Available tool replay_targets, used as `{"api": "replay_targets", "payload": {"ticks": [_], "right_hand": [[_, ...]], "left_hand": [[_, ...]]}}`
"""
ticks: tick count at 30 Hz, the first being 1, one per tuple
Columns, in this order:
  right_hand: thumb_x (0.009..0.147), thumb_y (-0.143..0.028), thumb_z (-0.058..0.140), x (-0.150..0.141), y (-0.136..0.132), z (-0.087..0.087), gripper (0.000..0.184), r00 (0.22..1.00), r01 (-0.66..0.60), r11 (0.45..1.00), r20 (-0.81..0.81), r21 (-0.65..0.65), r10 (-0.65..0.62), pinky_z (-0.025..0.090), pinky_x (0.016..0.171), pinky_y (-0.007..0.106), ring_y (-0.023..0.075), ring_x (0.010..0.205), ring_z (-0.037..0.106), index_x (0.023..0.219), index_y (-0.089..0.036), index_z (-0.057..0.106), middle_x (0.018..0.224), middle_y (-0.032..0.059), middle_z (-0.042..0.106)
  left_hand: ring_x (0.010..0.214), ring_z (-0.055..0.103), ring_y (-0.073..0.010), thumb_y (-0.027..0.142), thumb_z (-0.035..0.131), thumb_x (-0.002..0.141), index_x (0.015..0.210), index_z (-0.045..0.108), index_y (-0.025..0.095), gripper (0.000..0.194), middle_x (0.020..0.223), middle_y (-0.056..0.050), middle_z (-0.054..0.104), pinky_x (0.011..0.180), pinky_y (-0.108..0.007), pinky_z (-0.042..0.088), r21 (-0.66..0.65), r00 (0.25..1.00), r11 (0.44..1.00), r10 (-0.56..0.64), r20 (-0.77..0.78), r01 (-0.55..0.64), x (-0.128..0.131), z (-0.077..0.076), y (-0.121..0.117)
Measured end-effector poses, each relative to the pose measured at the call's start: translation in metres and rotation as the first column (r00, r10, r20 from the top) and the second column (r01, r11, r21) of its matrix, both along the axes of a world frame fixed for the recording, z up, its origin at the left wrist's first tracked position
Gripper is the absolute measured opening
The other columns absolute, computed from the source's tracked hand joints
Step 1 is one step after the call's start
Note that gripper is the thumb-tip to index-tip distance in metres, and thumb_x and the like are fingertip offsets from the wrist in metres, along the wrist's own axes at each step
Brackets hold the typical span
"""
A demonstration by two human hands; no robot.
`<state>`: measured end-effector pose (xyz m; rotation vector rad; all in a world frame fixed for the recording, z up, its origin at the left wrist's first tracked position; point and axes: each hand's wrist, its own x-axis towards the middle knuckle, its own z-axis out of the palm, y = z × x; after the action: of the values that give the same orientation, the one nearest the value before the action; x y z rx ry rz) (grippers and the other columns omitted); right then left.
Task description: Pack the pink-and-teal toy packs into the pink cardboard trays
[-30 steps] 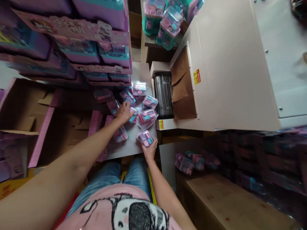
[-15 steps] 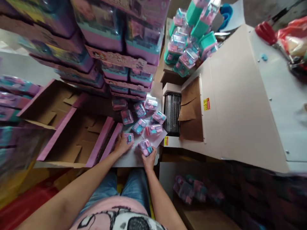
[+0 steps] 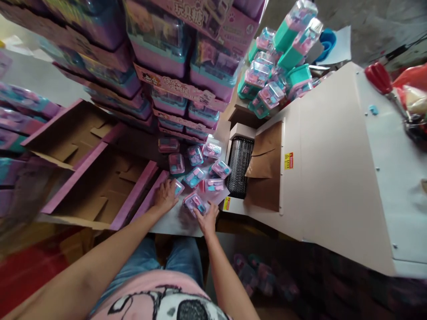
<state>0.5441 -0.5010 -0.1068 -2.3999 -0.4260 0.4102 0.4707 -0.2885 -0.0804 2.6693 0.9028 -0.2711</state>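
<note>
Left hand [image 3: 164,196] is at a small case [image 3: 179,188] on the table [image 3: 176,223], fingers bent close together along its side; whether they pinch it, I can't tell; and here's the right hand [image 3: 207,218] at a second case [image 3: 193,202], thumb at the near edge, forefinger spread away from the thumb; any grip underneath is hidden; that case sits right between the two hands, its clear lid facing up; more cases [image 3: 194,178] lie loosely grouped just beyond, a paper sheet [image 3: 220,196] under some; over right, the mesh belt [image 3: 239,169] runs beneath brown flaps [image 3: 264,164]; over left, open cartons [image 3: 75,178]!
</note>
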Motion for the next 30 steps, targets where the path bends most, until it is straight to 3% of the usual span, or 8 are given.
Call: {"api": "replay_targets", "payload": {"ticks": [5,10,13,18,21,24,27,30], "right_hand": [[0.088,-0.045,0.065,0.054,0.069,0.025,0.057,0.983,-0.132,0.99,0.134,0.055,0.123,0.039,0.109,0.044,0.0297,0.122,0.048,0.13,-0.01,0.049,0.125,0.0181,0.055],[0.087,-0.045,0.069,0.105,0.126,0.02,0.073,0.939,-0.315,0.935,0.087,-0.165,0.332,0.034,0.112,0.048,0.0356,0.131,0.042,0.141,-0.002,0.044,0.14,0.0266,0.047],[0.091,-0.045,0.065,0.107,0.131,0.009,0.071,0.901,-0.43,0.878,-0.044,-0.213,0.431,0.038,0.108,0.045,0.0344,0.126,0.049,0.142,-0.001,0.044,0.133,0.0259,0.054],[0.097,-0.046,0.057,0.08,0.127,0.01,0.049,0.773,-0.633,0.773,-0.076,-0.034,0.63,0.045,0.102,0.034,0.0248,0.114,0.058,0.131,-0.011,0.059,0.121,0.015,0.063],[0.096,-0.044,0.058,0.088,0.149,0.021,0.043,0.846,-0.528,0.848,0.053,-0.049,0.53,0.043,0.103,0.036,0.0257,0.115,0.055,0.125,-0.012,0.061,0.12,0.0147,0.061],[0.089,-0.045,0.068,0.12,0.188,0.029,0.068,0.934,-0.281,0.948,0.187,-0.149,0.306,0.041,0.105,0.044,0.0328,0.122,0.047,0.141,-0.007,0.046,0.131,0.0218,0.051],[0.084,-0.039,0.073,0.147,0.217,0.029,0.086,0.94,-0.286,0.92,0.107,-0.266,0.323,0.044,0.1,0.046,0.0357,0.122,0.047,0.152,-0.008,0.032,0.136,0.0247,0.047],[0.083,-0.032,0.073,0.149,0.221,0.024,0.088,0.937,-0.305,0.886,0.059,-0.349,0.345,0.047,0.093,0.044,0.0351,0.116,0.051,0.155,-0.011,0.027,0.129,0.0236,0.049]], "left_hand": [[0.111,0.053,-0.0349,0.043,0.065,0.082,0.145,0.041,0.011,0.075,0.129,-0.019,0.052,0.091,-0.042,0.048,0.025,0.988,0.994,0.109,-0.106,-0.107,-0.011,-0.004,-0.024],[0.112,0.057,-0.0337,0.031,0.066,0.08,0.153,0.033,0.021,0.081,0.139,-0.017,0.049,0.087,-0.041,0.051,-0.112,0.977,0.982,0.136,-0.163,-0.155,-0.025,0.0,-0.032],[0.111,0.06,-0.0321,0.031,0.064,0.082,0.149,0.039,0.02,0.072,0.132,-0.016,0.056,0.092,-0.041,0.051,-0.169,0.982,0.97,0.157,-0.106,-0.174,-0.038,0.023,-0.024],[0.118,0.06,-0.029,0.045,0.06,0.082,0.143,0.045,0.024,0.066,0.132,-0.01,0.059,0.1,-0.041,0.05,-0.258,0.964,0.938,0.258,0.068,-0.232,-0.07,0.08,0.007],[0.118,0.061,-0.0282,0.048,0.057,0.079,0.139,0.05,0.026,0.064,0.132,-0.007,0.06,0.102,-0.041,0.05,-0.276,0.949,0.916,0.314,0.043,-0.29,-0.082,0.1,0.025],[0.117,0.062,-0.0269,0.052,0.055,0.076,0.134,0.054,0.026,0.063,0.13,-0.004,0.062,0.103,-0.04,0.05,-0.286,0.936,0.908,0.342,0.08,-0.308,-0.084,0.111,0.037],[0.108,0.066,-0.0238,0.057,0.059,0.071,0.128,0.056,0.033,0.062,0.12,0.001,0.066,0.098,-0.036,0.053,-0.326,0.906,0.891,0.387,0.175,-0.317,-0.079,0.126,0.049],[0.106,0.067,-0.023,0.065,0.063,0.067,0.127,0.057,0.038,0.067,0.118,0.005,0.068,0.096,-0.036,0.055,-0.332,0.859,0.872,0.448,0.247,-0.359,-0.068,0.148,0.07]]}}
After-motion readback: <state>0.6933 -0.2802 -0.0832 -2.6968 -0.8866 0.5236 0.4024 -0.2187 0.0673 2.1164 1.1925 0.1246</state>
